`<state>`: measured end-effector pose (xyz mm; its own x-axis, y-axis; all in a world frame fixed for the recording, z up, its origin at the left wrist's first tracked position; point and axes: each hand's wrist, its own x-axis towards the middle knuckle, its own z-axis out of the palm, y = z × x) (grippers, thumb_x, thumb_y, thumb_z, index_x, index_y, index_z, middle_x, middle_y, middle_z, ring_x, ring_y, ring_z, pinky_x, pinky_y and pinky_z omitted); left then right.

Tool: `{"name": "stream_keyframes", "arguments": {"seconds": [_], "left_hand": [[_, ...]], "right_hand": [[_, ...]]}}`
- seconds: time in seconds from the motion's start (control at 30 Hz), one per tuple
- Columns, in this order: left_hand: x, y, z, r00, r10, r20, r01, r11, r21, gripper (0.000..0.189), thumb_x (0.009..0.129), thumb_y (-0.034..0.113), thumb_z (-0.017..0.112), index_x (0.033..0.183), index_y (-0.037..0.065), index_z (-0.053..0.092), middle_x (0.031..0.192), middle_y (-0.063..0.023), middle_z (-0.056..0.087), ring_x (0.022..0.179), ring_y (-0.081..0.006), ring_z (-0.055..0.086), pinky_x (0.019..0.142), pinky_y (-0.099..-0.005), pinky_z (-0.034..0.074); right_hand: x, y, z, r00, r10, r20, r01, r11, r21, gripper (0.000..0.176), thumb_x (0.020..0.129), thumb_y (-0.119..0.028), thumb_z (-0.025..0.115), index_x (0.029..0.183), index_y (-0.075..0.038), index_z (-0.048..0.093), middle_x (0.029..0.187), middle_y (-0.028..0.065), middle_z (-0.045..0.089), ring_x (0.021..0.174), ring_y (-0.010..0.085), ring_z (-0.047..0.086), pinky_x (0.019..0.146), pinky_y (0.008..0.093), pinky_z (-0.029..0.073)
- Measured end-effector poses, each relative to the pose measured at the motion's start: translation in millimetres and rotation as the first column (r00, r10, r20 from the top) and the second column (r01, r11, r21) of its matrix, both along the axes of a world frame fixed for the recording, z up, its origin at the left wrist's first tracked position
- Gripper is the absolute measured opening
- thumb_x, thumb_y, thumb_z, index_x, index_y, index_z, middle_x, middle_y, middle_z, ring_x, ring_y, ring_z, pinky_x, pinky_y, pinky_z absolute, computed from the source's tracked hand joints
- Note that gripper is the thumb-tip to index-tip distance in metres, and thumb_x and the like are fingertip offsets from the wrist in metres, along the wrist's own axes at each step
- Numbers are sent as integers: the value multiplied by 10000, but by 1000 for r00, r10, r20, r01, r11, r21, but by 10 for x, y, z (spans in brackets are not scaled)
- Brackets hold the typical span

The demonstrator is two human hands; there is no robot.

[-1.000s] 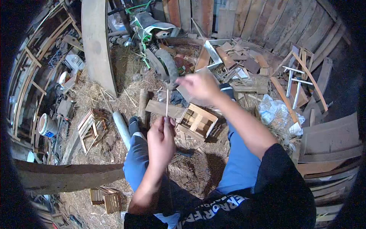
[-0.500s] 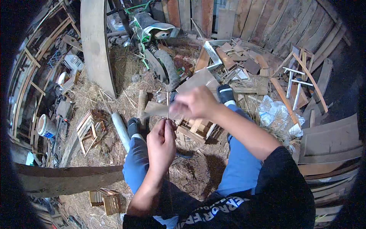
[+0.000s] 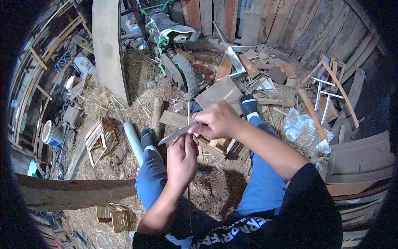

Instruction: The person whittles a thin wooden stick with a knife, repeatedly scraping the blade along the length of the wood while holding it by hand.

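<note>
My right hand [image 3: 219, 120] is closed round a knife, its pale blade [image 3: 175, 135] pointing left and slightly down. Just below it, my left hand [image 3: 182, 155] pinches a thin, light strip [image 3: 188, 108] that runs upright between my knees. The blade lies across the strip, right above my left fingertips. Below my left hand a thin line of the strip continues down toward my lap. Behind my hands, a small wooden slatted crate [image 3: 213, 147] rests on the ground, partly hidden by them.
A wooden board [image 3: 217, 92] and a short plank [image 3: 174, 119] lie beyond my hands. A motorbike [image 3: 174, 54] stands at the back. Scrap wood [image 3: 265, 66] and a plastic bag [image 3: 300, 124] are to the right; a white bucket [image 3: 52, 133] is left. A beam [image 3: 78, 195] crosses the lower left.
My right hand has moved slightly right and down, and the blade now shows clearly instead of blurred. My left hand has shifted slightly right and down, still pinching the strip.
</note>
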<state>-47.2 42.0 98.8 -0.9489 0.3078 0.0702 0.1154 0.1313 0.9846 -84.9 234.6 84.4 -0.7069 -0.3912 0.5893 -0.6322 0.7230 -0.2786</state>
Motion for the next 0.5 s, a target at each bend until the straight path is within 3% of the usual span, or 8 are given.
{"name": "stream_keyframes", "arguments": {"seconds": [0.03, 0.07, 0.1, 0.13, 0.27, 0.37, 0.4, 0.5], "left_hand": [[13, 1, -12, 992, 16, -129, -32, 991, -128, 292, 1069, 173, 434, 862, 14, 566, 593, -26, 511, 517, -96, 478, 474, -276, 368], [-43, -16, -31, 999, 39, 4, -38, 989, -141, 293, 1078, 209, 441, 866, 44, 560, 674, 35, 483, 588, -45, 412, 522, -235, 336], [-83, -22, -19, 999, 42, 14, -41, 996, -83, 295, 1077, 211, 439, 855, 49, 547, 661, 41, 471, 571, -45, 403, 508, -237, 329], [-78, -19, -46, 998, 44, 53, -42, 998, -41, 297, 1078, 212, 439, 853, 50, 545, 659, 43, 466, 570, -43, 402, 507, -234, 327], [-115, -15, -83, 996, 66, 59, -64, 997, -35, 295, 1067, 171, 440, 840, 24, 557, 600, 13, 472, 534, -75, 436, 492, -271, 355], [121, 19, 65, 992, -55, 109, 59, 997, -40, 298, 1069, 173, 434, 839, 26, 554, 613, 10, 480, 543, -66, 436, 492, -267, 352], [152, 43, 46, 997, -41, -70, 37, 998, -56, 298, 1070, 180, 438, 838, 35, 556, 625, 17, 482, 529, -58, 418, 483, -260, 337], [-21, -93, 115, 946, -104, 309, 48, 982, 181, 282, 1083, 217, 411, 891, 65, 551, 638, 55, 447, 529, -37, 375, 474, -237, 307]], "right_hand": [[-63, 39, -30, 998, -53, 25, 53, 999, -4, 484, 902, -522, 656, 679, -92, 635, 564, 118, 564, 533, 346, 592, 483, 444, 430], [-168, 122, -54, 993, -107, 52, 108, 994, -5, 502, 895, -537, 657, 662, -93, 619, 558, 118, 555, 525, 342, 592, 477, 443, 424], [-231, 183, -38, 984, -163, 73, 163, 987, 0, 521, 888, -552, 657, 645, -95, 603, 552, 119, 547, 518, 338, 591, 472, 443, 418], [-264, 207, -28, 981, -178, 82, 176, 984, 33, 572, 889, -656, 570, 676, -139, 688, 523, 149, 580, 543, 378, 638, 514, 479, 501], [-241, 189, -47, 965, -254, 67, 244, 962, 122, 603, 910, -656, 538, 698, -116, 702, 590, 162, 629, 599, 378, 663, 562, 478, 520], [-614, 568, -263, 806, -501, 315, 526, 850, 8, 583, 920, -640, 536, 753, -119, 739, 673, 171, 670, 678, 381, 685, 628, 490, 530], [-561, 531, -210, 827, -453, 334, 503, 861, -78, 549, 925, -618, 543, 788, -126, 745, 686, 168, 676, 686, 379, 686, 636, 489, 531], [-168, 88, -114, 894, -236, 380, 360, 884, -299, 456, 938, -553, 565, 892, -145, 764, 725, 160, 692, 711, 373, 690, 661, 486, 533]]}}
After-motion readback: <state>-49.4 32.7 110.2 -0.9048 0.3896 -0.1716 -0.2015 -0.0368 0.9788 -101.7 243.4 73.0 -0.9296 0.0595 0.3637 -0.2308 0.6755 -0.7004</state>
